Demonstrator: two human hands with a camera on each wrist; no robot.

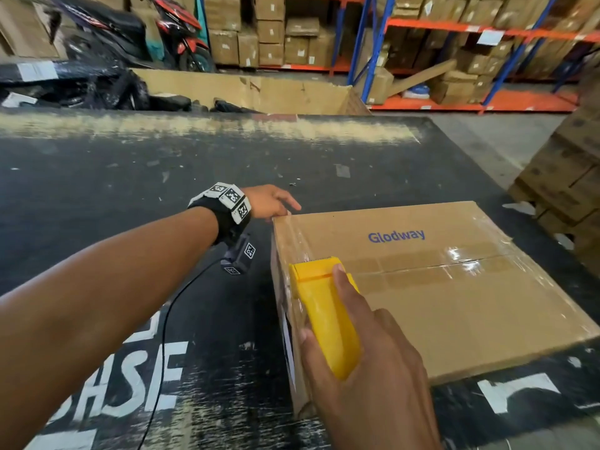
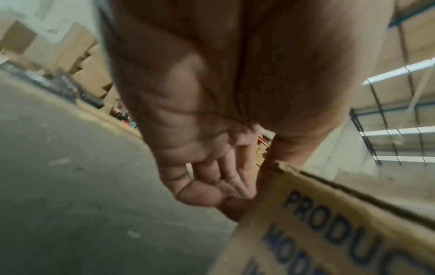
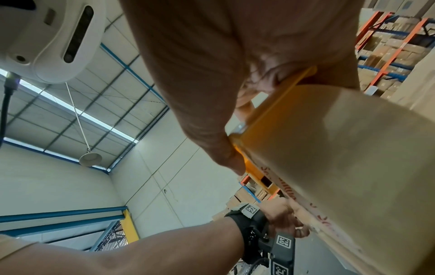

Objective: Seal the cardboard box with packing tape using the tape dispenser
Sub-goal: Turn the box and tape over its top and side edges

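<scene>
Cardboard box flat on the dark bench, seam partly taped. Right hand wrapped around the yellow tape dispenser at the box's left edge; left hand relaxed, fingers steadying the far corner. Probably light, rigid plastic; best gripped mid-body.

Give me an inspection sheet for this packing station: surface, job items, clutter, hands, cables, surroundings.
Surface: dark worktop, scuffed, with painted white letters and bits of tape stuck on it.
Job's things: cardboard box printed Glodway, flaps closed, clear tape already along the centre seam; yellow tape dispenser at the box's near-left top edge.
Clutter: black wrapped parcels beyond the worktop's far edge.
Hands: right hand grips the dispenser; left hand rests on the box's far-left corner, fingers relaxed.
Cables: black cable hangs from the left wrist camera.
Surroundings: warehouse racks full of cartons, parked scooters.
</scene>
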